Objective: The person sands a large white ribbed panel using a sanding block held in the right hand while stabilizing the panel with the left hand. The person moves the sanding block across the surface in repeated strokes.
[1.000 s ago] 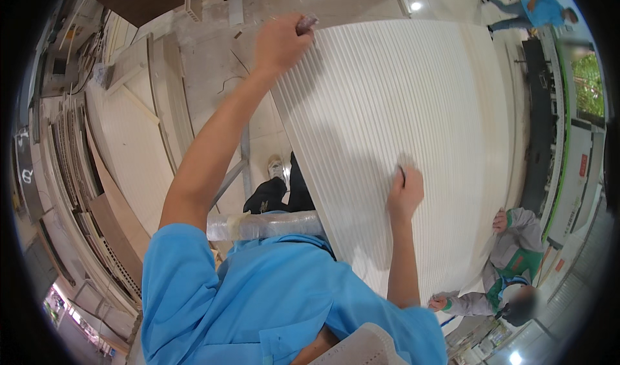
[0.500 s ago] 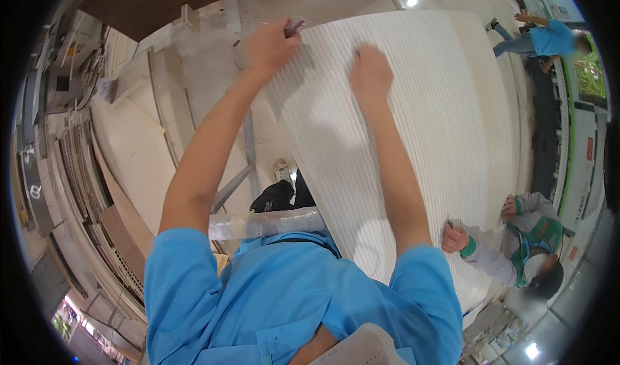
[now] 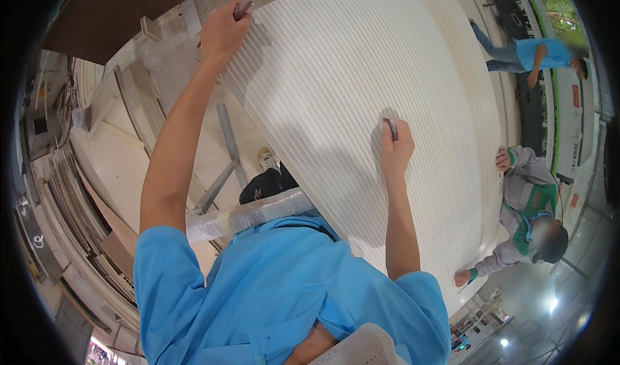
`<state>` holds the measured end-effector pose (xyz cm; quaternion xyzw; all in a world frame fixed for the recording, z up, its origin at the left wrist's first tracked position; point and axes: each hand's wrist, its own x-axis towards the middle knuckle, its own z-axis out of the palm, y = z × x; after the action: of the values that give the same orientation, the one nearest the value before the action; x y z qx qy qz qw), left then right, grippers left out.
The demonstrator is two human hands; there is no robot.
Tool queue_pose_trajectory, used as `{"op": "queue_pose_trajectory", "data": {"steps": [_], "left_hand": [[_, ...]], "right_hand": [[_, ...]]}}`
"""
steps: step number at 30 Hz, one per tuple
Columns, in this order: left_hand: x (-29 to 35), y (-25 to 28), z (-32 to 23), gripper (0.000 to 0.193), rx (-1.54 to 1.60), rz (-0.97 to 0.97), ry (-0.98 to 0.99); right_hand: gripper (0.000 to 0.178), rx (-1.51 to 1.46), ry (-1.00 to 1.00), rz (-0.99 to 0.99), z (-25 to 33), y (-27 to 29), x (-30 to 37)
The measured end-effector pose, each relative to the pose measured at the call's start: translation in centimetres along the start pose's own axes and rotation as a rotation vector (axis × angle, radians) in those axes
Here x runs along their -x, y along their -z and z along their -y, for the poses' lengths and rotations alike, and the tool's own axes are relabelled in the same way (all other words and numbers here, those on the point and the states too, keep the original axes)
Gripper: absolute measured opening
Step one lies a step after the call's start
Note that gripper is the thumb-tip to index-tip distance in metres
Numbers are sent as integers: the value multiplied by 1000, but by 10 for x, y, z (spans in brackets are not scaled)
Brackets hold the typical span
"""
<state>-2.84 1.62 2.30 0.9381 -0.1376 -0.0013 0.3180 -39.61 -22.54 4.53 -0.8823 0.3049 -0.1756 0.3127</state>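
Observation:
A large white panel (image 3: 349, 61) with fine parallel ridges lies in front of me, its left edge running slantwise past my waist. At its far left edge my left hand (image 3: 223, 32) is closed around a small dark object (image 3: 243, 9), its kind too unclear to name. Over the middle of the panel, my right hand (image 3: 397, 146) grips another small dark object (image 3: 389, 128) close to the ridged surface. That hand casts a shadow on the panel. A roll wrapped in clear film (image 3: 252, 213) lies across my waist.
Along the panel's right side a co-worker in grey and green (image 3: 529, 203) has both hands at its edge. Farther off stands another person in blue (image 3: 526, 55). Stacked boards (image 3: 97, 229) fill the left, a metal leg (image 3: 226, 132) stands below the panel, and a dark brown board (image 3: 123, 16) is at far left.
My right hand has come nearer and to the right across the panel. The left hand stays by the far left edge. The co-worker's nearer hand has shifted down along the panel; the view has turned.

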Motion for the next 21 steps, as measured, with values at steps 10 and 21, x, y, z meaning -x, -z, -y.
{"op": "queue_pose_trajectory", "data": {"steps": [10, 21], "left_hand": [[-22, 2, -7, 27, 66, -88, -50], [-10, 26, 2, 29, 32, -20, -26]], "right_hand": [[12, 333, 429, -54, 59, -69, -86], [11, 274, 581, -2, 136, -186, -212]]}}
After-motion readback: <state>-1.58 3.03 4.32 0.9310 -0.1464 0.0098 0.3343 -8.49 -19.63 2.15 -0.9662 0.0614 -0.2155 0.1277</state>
